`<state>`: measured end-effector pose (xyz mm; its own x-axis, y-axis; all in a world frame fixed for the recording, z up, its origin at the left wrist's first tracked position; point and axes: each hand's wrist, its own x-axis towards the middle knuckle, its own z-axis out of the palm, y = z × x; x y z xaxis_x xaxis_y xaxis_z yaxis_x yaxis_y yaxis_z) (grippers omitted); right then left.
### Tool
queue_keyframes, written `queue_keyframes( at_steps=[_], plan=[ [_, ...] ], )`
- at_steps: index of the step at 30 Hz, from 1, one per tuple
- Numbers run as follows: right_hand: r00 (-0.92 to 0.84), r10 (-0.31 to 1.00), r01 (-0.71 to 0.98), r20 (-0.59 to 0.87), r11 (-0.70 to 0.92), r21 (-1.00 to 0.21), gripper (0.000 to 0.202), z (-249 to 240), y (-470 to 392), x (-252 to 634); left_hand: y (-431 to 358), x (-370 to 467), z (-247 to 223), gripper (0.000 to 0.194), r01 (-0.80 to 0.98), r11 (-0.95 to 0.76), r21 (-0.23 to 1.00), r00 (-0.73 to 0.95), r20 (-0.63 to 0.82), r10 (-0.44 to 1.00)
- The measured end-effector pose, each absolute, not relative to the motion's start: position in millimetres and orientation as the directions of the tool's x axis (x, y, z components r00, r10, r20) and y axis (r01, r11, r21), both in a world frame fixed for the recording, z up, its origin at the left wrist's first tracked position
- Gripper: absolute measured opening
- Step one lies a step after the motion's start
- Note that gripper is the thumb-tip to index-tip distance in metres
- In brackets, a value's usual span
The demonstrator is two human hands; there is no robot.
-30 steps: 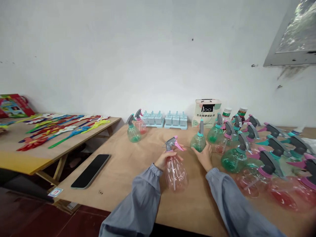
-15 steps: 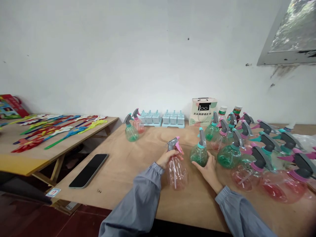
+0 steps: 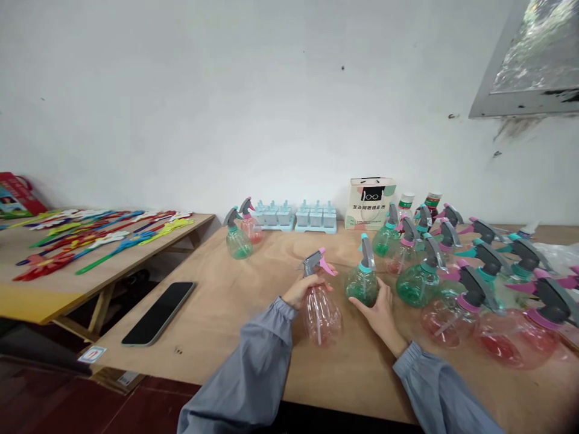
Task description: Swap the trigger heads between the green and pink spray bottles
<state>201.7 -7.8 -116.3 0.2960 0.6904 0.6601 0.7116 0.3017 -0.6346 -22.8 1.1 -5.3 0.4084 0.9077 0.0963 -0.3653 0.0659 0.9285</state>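
Near the table's middle, my left hand (image 3: 304, 290) is wrapped round the neck of a pink clear spray bottle (image 3: 322, 319) with a grey head and pink trigger. To its right, my right hand (image 3: 379, 310) grips the lower side of a green spray bottle (image 3: 362, 283), thumb in front and fingers behind. That bottle has a grey and teal head and stands upright. Farther right is a cluster of several pink and green spray bottles (image 3: 418, 283). Another green spray bottle (image 3: 238, 242) and a pink one (image 3: 251, 229) stand at the back left.
A black-screened phone (image 3: 158, 313) lies on the table (image 3: 226, 313) at the left. Along the wall are pale blue popsicle moulds (image 3: 315, 220), a paper bag (image 3: 368, 208) and two capped bottles (image 3: 433, 202). Colourful flower sticks (image 3: 108, 238) cover another table at the left.
My view has shifted very slightly. Both hands keep hold of the same two bottles, and nothing else has visibly moved.
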Motion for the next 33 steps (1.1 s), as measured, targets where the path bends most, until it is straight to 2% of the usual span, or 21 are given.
queue_keyframes(
  at_steps=[3, 10, 16, 22, 30, 33],
  plan=[
    [0.304, 0.687, 0.71, 0.66, 0.299, -0.638, 0.097, -116.5, -7.6, 201.6, -0.4, -22.2, -3.6, 0.042, -0.36, 0.07, 0.93, 0.44, 0.103, 0.892],
    [0.303, 0.69, 0.699, 0.657, 0.308, -0.646, 0.093, -116.8, -10.9, 200.9, 0.8, -21.8, -14.5, 0.028, -0.381, 0.086, 0.921, 0.321, 0.044, 0.946],
    [0.302, 0.707, 0.694, 0.639, 0.296, -0.657, 0.094, -116.6, -10.8, 200.9, -3.0, -22.6, -6.1, 0.039, -0.368, 0.032, 0.929, 0.398, 0.126, 0.909],
    [0.306, 0.705, 0.692, 0.639, 0.297, -0.658, 0.094, -115.8, -10.8, 200.6, -2.1, -22.4, -10.0, 0.026, -0.332, 0.018, 0.943, 0.313, 0.093, 0.945],
    [0.309, 0.707, 0.675, 0.636, 0.307, -0.67, 0.095, -117.8, -10.0, 201.4, -7.7, -22.9, 3.2, 0.038, -0.33, -0.062, 0.942, 0.375, 0.191, 0.907],
    [0.3, 0.71, 0.677, 0.638, 0.313, -0.666, 0.096, -116.7, -10.3, 201.5, -5.2, -25.2, -2.4, 0.034, -0.34, -0.033, 0.94, 0.323, 0.15, 0.935]
  ],
)
